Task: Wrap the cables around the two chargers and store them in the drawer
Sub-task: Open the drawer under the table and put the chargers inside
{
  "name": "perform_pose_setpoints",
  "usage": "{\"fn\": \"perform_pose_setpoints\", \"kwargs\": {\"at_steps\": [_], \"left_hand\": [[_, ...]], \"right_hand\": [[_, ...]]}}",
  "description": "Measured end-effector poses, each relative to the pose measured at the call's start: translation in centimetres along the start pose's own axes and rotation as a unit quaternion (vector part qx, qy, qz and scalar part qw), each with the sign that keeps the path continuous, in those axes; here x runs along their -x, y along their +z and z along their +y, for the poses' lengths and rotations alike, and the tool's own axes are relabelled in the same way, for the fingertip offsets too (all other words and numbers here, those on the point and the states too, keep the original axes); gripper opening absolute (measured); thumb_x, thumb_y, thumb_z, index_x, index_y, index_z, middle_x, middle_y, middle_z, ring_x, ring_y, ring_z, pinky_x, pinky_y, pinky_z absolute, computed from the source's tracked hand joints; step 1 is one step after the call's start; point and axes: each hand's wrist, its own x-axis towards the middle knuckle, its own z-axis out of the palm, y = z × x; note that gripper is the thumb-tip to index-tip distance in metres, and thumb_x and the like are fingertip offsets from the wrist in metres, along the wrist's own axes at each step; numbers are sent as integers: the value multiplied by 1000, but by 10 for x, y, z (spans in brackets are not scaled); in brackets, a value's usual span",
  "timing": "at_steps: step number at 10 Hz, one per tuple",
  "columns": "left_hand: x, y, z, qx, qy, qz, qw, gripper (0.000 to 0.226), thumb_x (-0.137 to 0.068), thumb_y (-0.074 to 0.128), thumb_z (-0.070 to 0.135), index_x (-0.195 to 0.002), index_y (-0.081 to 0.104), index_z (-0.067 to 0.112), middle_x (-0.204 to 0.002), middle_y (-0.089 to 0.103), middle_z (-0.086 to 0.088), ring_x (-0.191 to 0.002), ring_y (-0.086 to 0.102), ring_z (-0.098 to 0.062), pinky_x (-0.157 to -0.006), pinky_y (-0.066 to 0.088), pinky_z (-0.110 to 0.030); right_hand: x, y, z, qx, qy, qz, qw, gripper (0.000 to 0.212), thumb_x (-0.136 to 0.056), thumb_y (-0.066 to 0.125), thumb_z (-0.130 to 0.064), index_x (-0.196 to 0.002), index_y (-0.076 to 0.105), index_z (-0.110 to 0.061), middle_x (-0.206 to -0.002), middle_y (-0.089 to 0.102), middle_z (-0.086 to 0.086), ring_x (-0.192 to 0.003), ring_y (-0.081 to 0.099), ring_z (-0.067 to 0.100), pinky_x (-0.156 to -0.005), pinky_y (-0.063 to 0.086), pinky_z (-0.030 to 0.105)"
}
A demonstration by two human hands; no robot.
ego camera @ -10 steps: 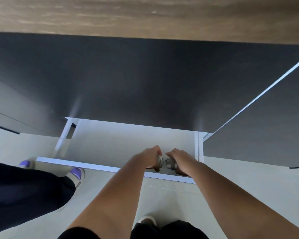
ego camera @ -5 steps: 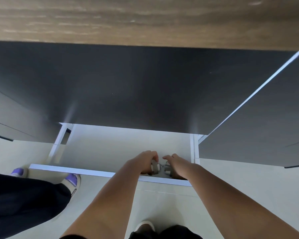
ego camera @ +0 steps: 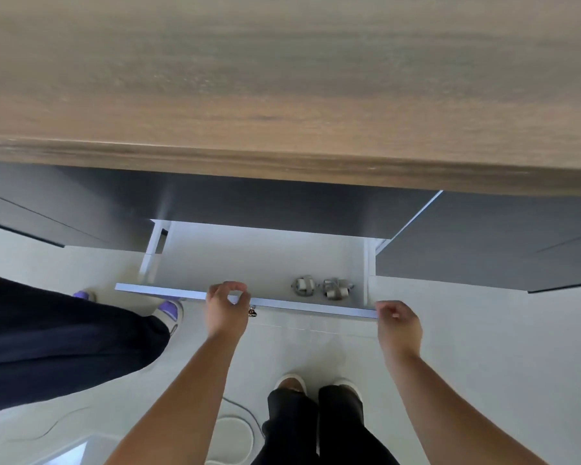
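The white drawer (ego camera: 195, 294) stands pulled out under the wooden counter. Two grey chargers lie side by side in its front right corner, each with its cable wound round it: the left charger (ego camera: 303, 285) and the right charger (ego camera: 336, 288). Neither hand touches them. My left hand (ego camera: 227, 308) is at the middle of the drawer's front edge, its fingers curled over that edge. Beside the right end of the drawer front is my right hand (ego camera: 399, 325), with loosely curled fingers holding nothing.
The wooden countertop (ego camera: 282, 95) overhangs dark cabinet fronts (ego camera: 483, 243) on both sides. Another person's dark trouser leg (ego camera: 54, 337) and purple shoe (ego camera: 169, 310) stand close on the left. A small key (ego camera: 252, 311) hangs from the drawer front. My shoes (ego camera: 291, 382) and a thin cable (ego camera: 245, 411) are on the pale floor.
Both hands have let go of the chargers and drawn back to the drawer's front edge, moving apart. The chargers now lie uncovered in the drawer. The camera has tilted up and back.
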Motion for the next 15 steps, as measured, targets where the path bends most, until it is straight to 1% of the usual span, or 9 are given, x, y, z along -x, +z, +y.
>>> {"fn": "perform_pose_setpoints", "kwargs": {"at_steps": [1,2,3,4,6,8,11,13,15], "left_hand": [[10,3,1,205,-238,-8,949,31,-89,62,23,-119,59,22,-117,49,0,-98,53,-24,-84,42,-38],[12,4,16,342,-322,2,883,28,-88,61,20,-115,55,20,-100,58,-4,-82,57,-18,-77,45,-29],[11,1,32,413,-362,17,836,36,-88,63,21,-122,51,18,-86,50,-1,-75,58,-15,-76,49,-25],[8,-7,40,433,-368,-21,823,30,-88,63,20,-116,58,15,-95,49,-2,-94,60,-21,-75,51,-23],[-12,-10,40,410,-325,-48,851,26,-89,64,21,-113,58,15,-120,55,-2,-114,60,-20,-99,49,-32],[-32,-3,53,371,-284,-72,881,9,-94,58,26,-101,60,21,-111,56,4,-121,54,-18,-109,42,-37],[-70,12,73,398,-276,-74,872,21,-90,49,6,-85,63,21,-93,61,5,-115,60,-16,-98,47,-31],[-83,25,87,429,-288,-66,853,25,-88,42,-2,-76,55,15,-80,55,2,-92,56,-20,-93,49,-29],[-93,29,90,485,-268,-79,829,24,-95,35,-5,-80,46,12,-84,52,-3,-71,58,-12,-69,53,-20]], "right_hand": [[8,13,0,-182,215,-15,959,21,-88,45,-3,-85,64,-11,-73,61,7,-59,56,20,-54,45,24],[11,23,-11,-218,260,-35,940,17,-88,46,-2,-76,56,-7,-72,58,7,-51,60,13,-47,47,18],[12,26,-18,-225,238,-29,944,16,-88,51,-3,-73,51,-11,-72,56,6,-51,59,13,-58,50,26],[9,24,-22,-262,276,-9,925,7,-88,53,-6,-82,55,-10,-77,60,7,-62,59,17,-67,53,27],[-8,31,-43,-317,287,-19,904,21,-90,52,-4,-109,61,0,-94,67,14,-69,66,17,-84,58,30],[-25,33,-63,-343,257,-43,902,23,-97,40,-11,-112,57,-5,-106,68,12,-98,69,21,-88,56,30],[-50,39,-88,-402,228,-74,884,44,-99,30,-27,-141,41,-17,-133,57,8,-110,64,28,-98,48,36],[-66,47,-100,-475,256,-61,840,45,-96,41,-40,-135,46,-18,-116,64,13,-103,66,22,-103,45,34],[-76,46,-110,-525,280,-70,801,49,-92,45,-41,-133,48,-13,-116,62,18,-110,63,26,-104,43,35]]}}
